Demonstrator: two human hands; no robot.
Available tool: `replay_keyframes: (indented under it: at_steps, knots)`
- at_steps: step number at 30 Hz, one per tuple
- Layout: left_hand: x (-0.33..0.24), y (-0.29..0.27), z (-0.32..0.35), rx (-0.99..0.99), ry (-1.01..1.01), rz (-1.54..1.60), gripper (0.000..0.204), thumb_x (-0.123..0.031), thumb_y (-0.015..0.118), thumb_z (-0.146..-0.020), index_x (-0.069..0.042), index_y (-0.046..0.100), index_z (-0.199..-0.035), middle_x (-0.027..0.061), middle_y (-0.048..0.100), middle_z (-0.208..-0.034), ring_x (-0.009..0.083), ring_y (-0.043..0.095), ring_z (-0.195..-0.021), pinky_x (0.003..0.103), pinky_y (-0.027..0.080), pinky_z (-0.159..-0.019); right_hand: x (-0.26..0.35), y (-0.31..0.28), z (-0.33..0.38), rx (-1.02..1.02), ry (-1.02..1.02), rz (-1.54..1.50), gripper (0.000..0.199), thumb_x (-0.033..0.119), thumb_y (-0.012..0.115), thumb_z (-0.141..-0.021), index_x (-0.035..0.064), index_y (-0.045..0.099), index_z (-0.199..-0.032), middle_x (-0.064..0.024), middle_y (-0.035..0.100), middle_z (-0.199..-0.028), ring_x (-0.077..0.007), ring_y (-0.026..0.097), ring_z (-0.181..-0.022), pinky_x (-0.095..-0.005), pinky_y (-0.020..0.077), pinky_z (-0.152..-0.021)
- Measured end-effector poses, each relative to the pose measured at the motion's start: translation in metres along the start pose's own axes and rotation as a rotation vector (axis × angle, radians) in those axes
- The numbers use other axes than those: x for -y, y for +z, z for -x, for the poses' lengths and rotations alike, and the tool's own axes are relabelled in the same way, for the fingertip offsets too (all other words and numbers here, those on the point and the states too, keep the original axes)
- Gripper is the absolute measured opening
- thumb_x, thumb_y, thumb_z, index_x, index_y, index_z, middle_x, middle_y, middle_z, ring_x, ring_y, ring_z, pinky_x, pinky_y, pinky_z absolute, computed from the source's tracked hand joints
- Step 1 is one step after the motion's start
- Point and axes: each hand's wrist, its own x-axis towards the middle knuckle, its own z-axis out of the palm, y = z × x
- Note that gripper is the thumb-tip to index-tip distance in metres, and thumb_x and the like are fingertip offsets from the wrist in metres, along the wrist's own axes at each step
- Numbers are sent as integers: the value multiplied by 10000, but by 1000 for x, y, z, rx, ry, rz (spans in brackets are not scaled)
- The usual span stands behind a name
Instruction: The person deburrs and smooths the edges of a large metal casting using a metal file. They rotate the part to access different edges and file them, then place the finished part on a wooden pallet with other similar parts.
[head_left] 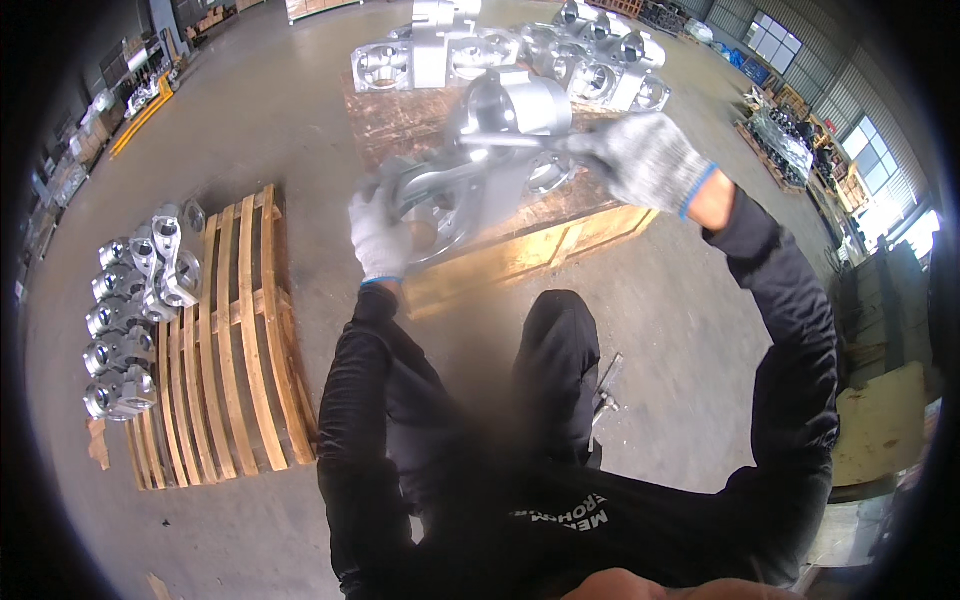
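I am remotely viewing an industrial workshop or warehouse; silvery metal parts (123, 352) are sitting on a slatted wooden pallet (250, 308) at left; yellow pallet-truck forks (143, 120) are showing far left; corrugated walling (828, 85) is rising far right.

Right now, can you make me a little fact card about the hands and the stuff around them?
Left hand: gloved, touching a shiny metal part
Right hand: gloved, gripping a silver bar, too blurred to name better
Under the part: wooden crate
To the left: slatted pallet bearing more metal parts
On the floor: metal tool by the person's leg
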Motion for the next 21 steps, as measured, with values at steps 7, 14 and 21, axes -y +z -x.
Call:
replay_keyframes:
  at_steps: [7, 14, 21]
  knots:
    - [-6, -3, 13, -39, 54, -50, 666, 128, 633, -757, -146, 678, -1362, 210, 577, -1391, 393, 556, -1306, 429, 492, -1078, 2, 47, 23, -234, -49, 62, 449, 169, 692, -903, 268, 683, -1340, -77, 702, -1059, -272, 678, -671, -398, 543, -609]
    - [3, 0, 10, -11, 5, -77, 682, 111, 655, -779, -182, 669, -1394, 214, 587, -1374, 388, 562, -1300, 424, 505, -1052, -8, 76, 43, -214, 5, 51, 745, 71, 651, -827, 371, 547, -1502, -84, 688, -1095, -281, 673, -693, -405, 556, -659]
    - [8, 2, 9, -48, 63, -93, 673, 111, 622, -791, -178, 666, -1398, 212, 572, -1396, 387, 562, -1309, 417, 506, -1055, -8, 97, 54, -193, 73, 46, 681, 106, 669, -822, 344, 601, -1456, -62, 690, -1110, -259, 663, -730, -374, 554, -686]
